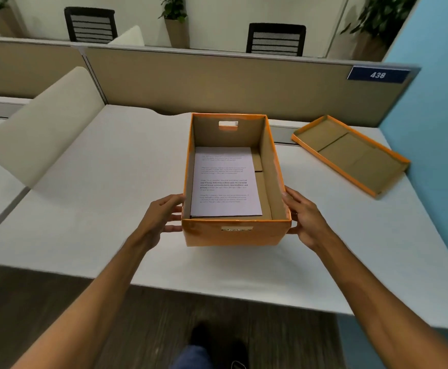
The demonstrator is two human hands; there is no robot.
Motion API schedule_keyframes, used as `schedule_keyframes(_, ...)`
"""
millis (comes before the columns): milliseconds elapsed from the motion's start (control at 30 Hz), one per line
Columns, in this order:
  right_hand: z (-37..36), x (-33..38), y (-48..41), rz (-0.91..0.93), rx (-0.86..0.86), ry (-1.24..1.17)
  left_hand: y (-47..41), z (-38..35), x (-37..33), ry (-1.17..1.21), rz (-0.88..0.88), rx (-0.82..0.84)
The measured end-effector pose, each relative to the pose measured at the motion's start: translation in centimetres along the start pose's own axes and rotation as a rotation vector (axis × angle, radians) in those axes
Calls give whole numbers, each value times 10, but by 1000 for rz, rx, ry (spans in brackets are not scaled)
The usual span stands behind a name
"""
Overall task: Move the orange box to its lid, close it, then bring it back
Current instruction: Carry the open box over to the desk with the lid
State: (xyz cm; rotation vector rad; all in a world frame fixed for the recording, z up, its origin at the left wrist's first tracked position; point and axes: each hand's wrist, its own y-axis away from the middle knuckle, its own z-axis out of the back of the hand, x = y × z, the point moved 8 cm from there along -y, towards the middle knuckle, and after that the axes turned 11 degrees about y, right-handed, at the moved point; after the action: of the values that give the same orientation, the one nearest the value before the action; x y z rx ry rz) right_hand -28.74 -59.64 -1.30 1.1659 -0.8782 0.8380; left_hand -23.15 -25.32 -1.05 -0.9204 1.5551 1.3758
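The orange box (234, 233) sits open on the white table (97, 209), near its front edge, with a sheet of printed paper (224, 182) lying flat on the bottom. Its lid (350, 153) lies upside down well apart, toward the far right corner of the table by the blue wall (435, 129). The left hand (161, 217) is spread against the box's left wall near the front corner, and the right hand (305, 219) is pressed likewise on the right wall; each grip is an open-palmed clamp on the cardboard, not closed around anything, fingers flat on the sides. The box looks like plain corrugated card, so it is probably light and fairly stiff at the corners, though the long walls may bow inward under a hard squeeze. With little inside, the load should be small and the paper may slide if the box tips. Holding low on the sides near the corners seems sound; the handle cut-outs (228, 124) in the end walls offer another hold. Keeping it level on the way to the lid looks wise.
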Motion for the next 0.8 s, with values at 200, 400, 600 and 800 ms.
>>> schedule_keyframes(200, 8, -30, 30, -37, -45, -31, 14, -14, 22, -25, 41, 15)
schedule_keyframes(400, 4, -50, 49, -74, -87, -35, 19, -20, 35, -69, 62, 43)
schedule_keyframes(600, 1, -64, 62, -86, -114, -56, 24, -25, 46, -94, 88, 71)
schedule_keyframes(800, -2, -63, 69, -74, -135, -34, 25, -25, 49, -116, 88, 70)
